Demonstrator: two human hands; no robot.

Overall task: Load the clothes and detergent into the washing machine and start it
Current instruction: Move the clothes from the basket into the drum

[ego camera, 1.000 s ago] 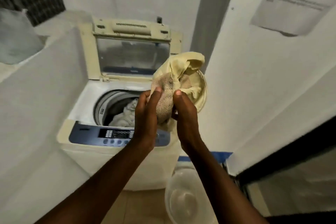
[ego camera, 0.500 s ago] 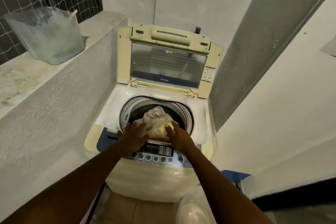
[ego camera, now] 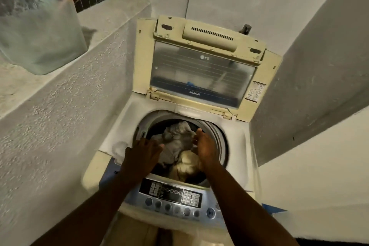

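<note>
Bag (ego camera: 38, 32) at ten o'clock runs off the left edge, smeared. Both hands (ego camera: 142, 156) blurred. Panel (ego camera: 171, 193) lettering too small. Drum's (ego camera: 217, 136) depths dark.

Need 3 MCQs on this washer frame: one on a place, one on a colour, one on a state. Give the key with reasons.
1. Where does the translucent plastic container stand?
A. On the concrete ledge left of the washing machine
B. Inside the drum
C. On the control panel

2. What colour is the garment at the front of the drum, between the hands?
A. Red
B. Pale yellow
C. Black

3. What state is the lid in?
A. Shut flat
B. Removed
C. Raised, standing open behind the drum

Key:
1 A: it sits on the concrete ledge, apart from the washing machine.
2 B: pale yellow cloth lies beside grey clothes, between the left hand and right hand.
3 C: the lid stands upright above the open drum.
</note>
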